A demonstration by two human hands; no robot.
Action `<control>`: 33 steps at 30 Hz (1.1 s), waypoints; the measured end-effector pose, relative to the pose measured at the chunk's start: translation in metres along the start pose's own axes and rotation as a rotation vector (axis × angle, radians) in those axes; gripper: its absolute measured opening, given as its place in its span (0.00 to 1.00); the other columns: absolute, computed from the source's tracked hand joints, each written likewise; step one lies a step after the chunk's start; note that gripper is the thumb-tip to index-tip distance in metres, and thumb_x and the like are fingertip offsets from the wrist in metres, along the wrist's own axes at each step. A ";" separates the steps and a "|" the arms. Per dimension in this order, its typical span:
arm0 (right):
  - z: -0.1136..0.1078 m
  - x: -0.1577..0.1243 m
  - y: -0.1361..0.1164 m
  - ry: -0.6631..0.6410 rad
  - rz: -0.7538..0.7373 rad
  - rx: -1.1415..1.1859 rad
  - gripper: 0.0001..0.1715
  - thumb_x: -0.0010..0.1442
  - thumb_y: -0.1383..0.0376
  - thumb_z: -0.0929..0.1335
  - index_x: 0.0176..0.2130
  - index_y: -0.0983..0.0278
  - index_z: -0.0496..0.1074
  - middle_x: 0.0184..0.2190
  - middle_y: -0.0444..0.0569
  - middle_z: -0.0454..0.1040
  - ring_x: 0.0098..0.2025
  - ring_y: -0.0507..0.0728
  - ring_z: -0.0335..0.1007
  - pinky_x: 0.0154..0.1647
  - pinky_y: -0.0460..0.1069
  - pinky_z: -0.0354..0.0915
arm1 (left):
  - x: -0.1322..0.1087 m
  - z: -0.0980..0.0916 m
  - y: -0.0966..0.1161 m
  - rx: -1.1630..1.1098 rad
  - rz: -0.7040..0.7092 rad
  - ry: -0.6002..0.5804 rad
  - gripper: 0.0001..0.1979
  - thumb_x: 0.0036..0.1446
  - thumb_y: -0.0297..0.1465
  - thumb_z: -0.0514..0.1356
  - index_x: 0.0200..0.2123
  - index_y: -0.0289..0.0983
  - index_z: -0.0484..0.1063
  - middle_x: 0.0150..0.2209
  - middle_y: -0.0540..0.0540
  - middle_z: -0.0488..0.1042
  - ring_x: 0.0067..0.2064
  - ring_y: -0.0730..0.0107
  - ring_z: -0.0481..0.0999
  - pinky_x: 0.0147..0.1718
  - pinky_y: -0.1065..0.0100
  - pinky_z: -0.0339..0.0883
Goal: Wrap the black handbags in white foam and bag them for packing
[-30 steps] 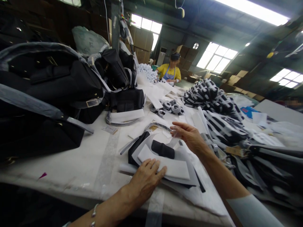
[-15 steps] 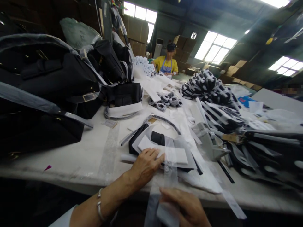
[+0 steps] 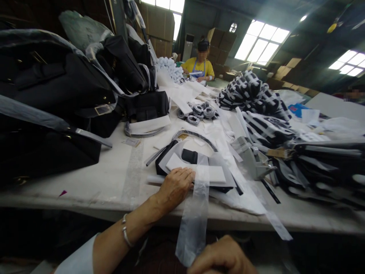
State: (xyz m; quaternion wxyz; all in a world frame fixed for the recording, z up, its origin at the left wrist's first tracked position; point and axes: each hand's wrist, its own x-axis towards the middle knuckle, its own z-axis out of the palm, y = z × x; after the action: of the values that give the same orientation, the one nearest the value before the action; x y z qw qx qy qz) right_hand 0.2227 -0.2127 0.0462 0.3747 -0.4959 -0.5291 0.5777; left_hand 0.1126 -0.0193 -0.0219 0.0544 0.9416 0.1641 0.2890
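A black handbag (image 3: 161,164) lies on the worktable, partly covered by a translucent sheet and a white foam strip (image 3: 216,174). Its curved handle (image 3: 199,136) is wrapped in plastic and points away from me. My left hand (image 3: 177,187) rests flat on the near edge of the foam strip, fingers stretched out. From the bag a clear plastic strip (image 3: 194,217) runs down over the table edge towards me. At its lower end my right hand (image 3: 224,257) is closed on it, below the table edge and partly cut off by the frame.
Several black bags (image 3: 65,83) are piled at the left. A grey tape dispenser (image 3: 252,158) stands right of the handbag, beside stacked black-and-white pieces (image 3: 308,175). Coiled straps (image 3: 198,112) lie farther back. Across the table a person in yellow (image 3: 199,68) is working.
My right hand has moved down towards me, and a longer stretch of the plastic strip now shows between it and the bag. My left hand stays on the foam strip.
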 end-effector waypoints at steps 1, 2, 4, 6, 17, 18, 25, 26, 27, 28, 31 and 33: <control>-0.011 0.000 -0.012 0.121 -0.034 -0.047 0.15 0.62 0.53 0.70 0.40 0.59 0.82 0.29 0.48 0.82 0.30 0.56 0.80 0.32 0.45 0.74 | 0.000 -0.001 0.000 0.003 -0.002 0.000 0.15 0.63 0.28 0.60 0.53 0.32 0.68 0.52 0.39 0.76 0.53 0.57 0.76 0.54 0.57 0.67; -0.023 0.002 -0.025 0.279 -0.075 -0.108 0.14 0.63 0.55 0.70 0.41 0.59 0.82 0.29 0.48 0.82 0.29 0.56 0.80 0.32 0.45 0.75 | 0.000 -0.001 0.000 0.007 -0.002 0.001 0.15 0.63 0.28 0.60 0.52 0.32 0.68 0.52 0.39 0.77 0.53 0.57 0.76 0.54 0.57 0.67; -0.049 0.013 -0.048 0.569 -0.184 -0.347 0.10 0.61 0.58 0.71 0.40 0.58 0.81 0.31 0.47 0.83 0.33 0.56 0.81 0.38 0.47 0.75 | 0.001 -0.003 0.001 0.015 -0.002 0.010 0.14 0.63 0.28 0.60 0.52 0.32 0.68 0.51 0.39 0.77 0.53 0.57 0.77 0.53 0.57 0.68; -0.075 0.034 -0.063 0.715 -0.287 -0.629 0.09 0.60 0.60 0.71 0.40 0.58 0.81 0.36 0.48 0.83 0.39 0.58 0.81 0.45 0.50 0.74 | 0.001 -0.003 0.001 0.022 0.007 0.019 0.14 0.63 0.27 0.59 0.52 0.32 0.68 0.51 0.39 0.77 0.52 0.57 0.77 0.53 0.57 0.68; -0.103 0.109 -0.041 0.172 0.109 -1.347 0.12 0.67 0.65 0.66 0.42 0.62 0.79 0.45 0.53 0.81 0.49 0.62 0.78 0.50 0.53 0.71 | -0.002 0.005 0.000 0.046 0.009 0.074 0.13 0.64 0.26 0.58 0.52 0.33 0.68 0.50 0.40 0.77 0.52 0.58 0.77 0.53 0.57 0.69; -0.101 0.103 -0.034 0.194 0.056 -1.369 0.11 0.66 0.65 0.66 0.44 0.63 0.79 0.47 0.54 0.80 0.51 0.62 0.77 0.52 0.53 0.70 | -0.003 0.005 0.001 0.050 0.007 0.078 0.13 0.64 0.26 0.58 0.52 0.32 0.68 0.50 0.39 0.77 0.52 0.59 0.77 0.53 0.57 0.68; -0.097 0.072 0.005 0.360 -0.381 -1.385 0.14 0.62 0.67 0.71 0.48 0.66 0.76 0.49 0.55 0.79 0.53 0.63 0.75 0.60 0.58 0.67 | -0.002 0.000 0.003 0.073 0.010 0.032 0.15 0.66 0.25 0.55 0.55 0.32 0.65 0.50 0.38 0.77 0.53 0.59 0.77 0.54 0.57 0.68; -0.097 0.072 0.009 0.366 -0.413 -1.384 0.13 0.62 0.67 0.71 0.48 0.66 0.76 0.49 0.55 0.79 0.53 0.63 0.75 0.59 0.59 0.68 | -0.002 0.000 0.003 0.073 0.016 0.025 0.14 0.66 0.25 0.55 0.55 0.32 0.66 0.51 0.39 0.77 0.54 0.59 0.76 0.54 0.57 0.68; -0.097 0.071 0.012 0.368 -0.437 -1.386 0.13 0.62 0.68 0.71 0.48 0.65 0.76 0.49 0.55 0.79 0.52 0.63 0.75 0.58 0.59 0.69 | -0.002 0.000 0.003 0.074 0.022 0.021 0.14 0.66 0.25 0.55 0.54 0.33 0.66 0.51 0.39 0.77 0.54 0.59 0.76 0.54 0.57 0.68; -0.098 0.071 0.014 0.367 -0.453 -1.392 0.13 0.62 0.68 0.71 0.48 0.65 0.76 0.48 0.55 0.79 0.52 0.63 0.76 0.58 0.59 0.69 | -0.002 -0.001 0.003 0.078 0.027 0.018 0.14 0.66 0.25 0.55 0.54 0.33 0.67 0.51 0.40 0.77 0.54 0.59 0.76 0.54 0.57 0.68; -0.098 0.072 0.020 0.365 -0.485 -1.419 0.13 0.62 0.69 0.70 0.48 0.66 0.75 0.48 0.56 0.79 0.51 0.63 0.76 0.57 0.60 0.70 | 0.000 -0.004 0.004 0.117 0.046 -0.013 0.13 0.65 0.25 0.56 0.52 0.34 0.68 0.52 0.40 0.76 0.54 0.58 0.75 0.54 0.56 0.68; -0.097 0.072 0.023 0.361 -0.488 -1.438 0.12 0.62 0.69 0.70 0.47 0.66 0.74 0.48 0.55 0.79 0.51 0.62 0.76 0.57 0.59 0.70 | 0.004 -0.008 0.006 0.151 0.058 -0.070 0.13 0.65 0.24 0.56 0.52 0.33 0.69 0.52 0.39 0.76 0.54 0.56 0.75 0.54 0.55 0.68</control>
State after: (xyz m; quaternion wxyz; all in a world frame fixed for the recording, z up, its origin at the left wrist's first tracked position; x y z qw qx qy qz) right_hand 0.3022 -0.1240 0.0163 0.1580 -0.5729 -0.7986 -0.0956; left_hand 0.1128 -0.0238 -0.0123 -0.0194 0.9569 0.1560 0.2441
